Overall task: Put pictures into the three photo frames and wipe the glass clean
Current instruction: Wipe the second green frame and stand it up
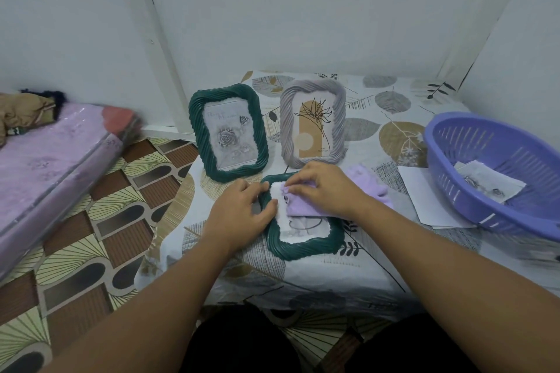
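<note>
A dark green frame (303,247) lies flat on the table in front of me with a picture under its glass. My left hand (239,212) presses on its left edge, thumb on the glass. My right hand (324,191) holds a lilac cloth (306,206) bunched against the upper part of the glass. Behind them two frames stand upright with pictures in them: a dark green one (228,132) showing grey roses and a grey one (313,123) showing a line-drawn flower.
A purple plastic basket (497,172) with a loose picture inside sits at the right, partly on white paper sheets (424,197). The table carries a leaf-patterned cloth (394,136). A pink mattress (45,166) lies on the patterned floor at the left. Walls close the back.
</note>
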`<state>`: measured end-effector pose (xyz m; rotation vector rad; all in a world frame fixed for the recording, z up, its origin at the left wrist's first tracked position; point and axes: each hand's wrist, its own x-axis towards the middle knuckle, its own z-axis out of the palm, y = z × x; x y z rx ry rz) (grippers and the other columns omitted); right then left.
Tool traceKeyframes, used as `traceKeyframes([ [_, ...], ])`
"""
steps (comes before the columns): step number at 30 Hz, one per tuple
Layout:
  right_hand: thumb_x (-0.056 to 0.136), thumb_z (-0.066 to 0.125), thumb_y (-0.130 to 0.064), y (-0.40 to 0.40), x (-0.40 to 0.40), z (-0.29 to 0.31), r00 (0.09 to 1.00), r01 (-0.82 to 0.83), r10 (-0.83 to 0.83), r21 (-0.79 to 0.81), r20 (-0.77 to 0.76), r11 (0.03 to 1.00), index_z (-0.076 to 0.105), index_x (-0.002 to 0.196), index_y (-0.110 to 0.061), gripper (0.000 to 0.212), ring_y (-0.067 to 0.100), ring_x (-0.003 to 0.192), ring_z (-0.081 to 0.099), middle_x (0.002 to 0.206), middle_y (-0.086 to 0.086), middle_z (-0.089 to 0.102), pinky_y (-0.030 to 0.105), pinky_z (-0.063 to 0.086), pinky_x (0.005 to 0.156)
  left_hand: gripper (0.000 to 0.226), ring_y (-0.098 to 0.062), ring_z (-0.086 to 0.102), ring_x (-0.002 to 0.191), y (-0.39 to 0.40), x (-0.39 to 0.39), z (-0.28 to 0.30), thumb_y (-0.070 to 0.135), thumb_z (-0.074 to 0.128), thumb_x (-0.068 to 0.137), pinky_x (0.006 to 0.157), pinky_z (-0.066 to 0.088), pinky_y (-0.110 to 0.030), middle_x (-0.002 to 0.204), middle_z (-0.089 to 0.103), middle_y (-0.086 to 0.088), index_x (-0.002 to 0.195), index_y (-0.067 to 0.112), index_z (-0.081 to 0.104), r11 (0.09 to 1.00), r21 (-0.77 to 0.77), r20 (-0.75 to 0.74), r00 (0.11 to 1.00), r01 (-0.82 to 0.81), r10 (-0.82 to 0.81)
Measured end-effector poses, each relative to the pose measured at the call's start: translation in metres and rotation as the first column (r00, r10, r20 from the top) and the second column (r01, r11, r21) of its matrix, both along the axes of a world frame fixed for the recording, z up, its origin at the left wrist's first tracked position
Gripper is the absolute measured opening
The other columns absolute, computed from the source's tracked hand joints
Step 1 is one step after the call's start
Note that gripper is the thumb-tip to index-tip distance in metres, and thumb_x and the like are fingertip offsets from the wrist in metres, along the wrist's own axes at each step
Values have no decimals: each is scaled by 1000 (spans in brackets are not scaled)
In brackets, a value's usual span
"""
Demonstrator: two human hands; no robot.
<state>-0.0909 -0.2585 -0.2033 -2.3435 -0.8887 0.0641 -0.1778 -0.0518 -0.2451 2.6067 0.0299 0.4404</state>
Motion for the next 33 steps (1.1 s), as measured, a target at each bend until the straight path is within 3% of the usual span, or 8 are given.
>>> traceKeyframes([
  [5,94,68,-39,11,1,-4,999,-1,8,-138,48,990,79,106,-35,16,14,93,57,97,-6,58,41,49,85,65,-11,54,93,1,1,0,71,47,80,80,48,-32,97,51,10,129,33,65,1000,-27,-13,1000,-10,9],
  [9,93,70,-41,2,1,-5,1000,-22,24,-127,20,992,80,103,-36,15,14,92,57,97,-5,59,40,48,87,67,-11,54,94,0,2,-1,73,46,78,81,49,-33,97,51,10,129,33,65,1000,-24,-19,1000,-21,20],
  [14,94,70,-37,12,4,-6,995,89,-84,-90,62,992,79,106,-33,16,17,94,57,93,-4,57,42,49,89,68,-11,54,95,0,2,1,73,45,78,83,48,-33,98,51,10,130,34,64,1000,-15,-34,999,-23,22],
  [19,92,71,-41,1,-5,-9,1000,-20,22,-104,19,994,80,104,-37,15,14,90,58,95,-5,59,41,49,86,68,-12,55,94,0,2,1,72,46,78,83,50,-36,97,52,9,128,32,66,1000,-26,-28,1000,-11,10],
  [23,93,70,-40,8,0,-6,998,45,-39,-102,57,994,79,103,-37,14,11,87,54,88,-13,53,42,49,86,67,-12,55,93,0,2,2,71,47,78,83,51,-37,97,52,9,128,31,66,1000,-23,-29,1000,-8,8],
  [29,92,70,-42,5,-8,-7,1000,-14,15,-113,7,993,80,102,-36,16,14,91,58,95,-5,59,42,49,87,68,-12,54,91,0,3,1,73,46,77,81,51,-37,95,51,10,127,30,67,999,-33,-24,1000,-7,6],
  [33,93,70,-40,7,0,-3,998,53,-51,-96,28,994,80,102,-36,14,15,92,58,92,-9,56,41,49,88,67,-12,54,93,0,2,2,72,46,78,83,50,-36,97,51,10,128,31,66,1000,-27,-33,999,-8,7],
])
